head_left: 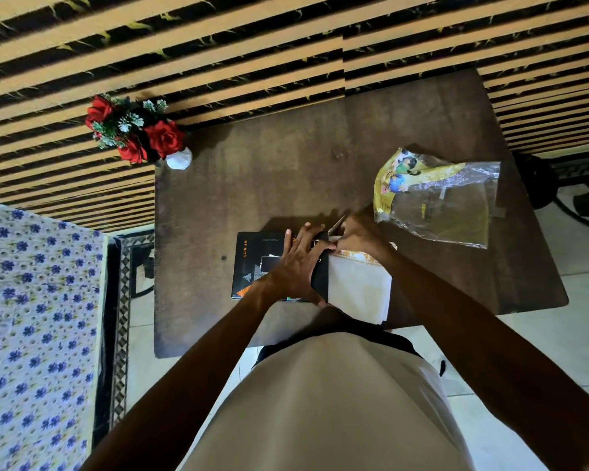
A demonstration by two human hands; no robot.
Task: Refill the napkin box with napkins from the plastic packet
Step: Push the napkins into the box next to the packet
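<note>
A black napkin box with orange and white print lies on the brown table near its front edge. My left hand presses down on the box's right part, fingers spread over its top and open end. A white stack of napkins sticks out of the box's right end toward me. My right hand grips the far edge of that stack at the box's opening. The plastic packet, clear with yellow print, lies flat and looks empty at the right.
A white vase of red artificial roses stands at the table's far left corner. A bed with a blue flowered sheet is on the left. A slatted wall runs behind the table, and a dark fan base stands at right.
</note>
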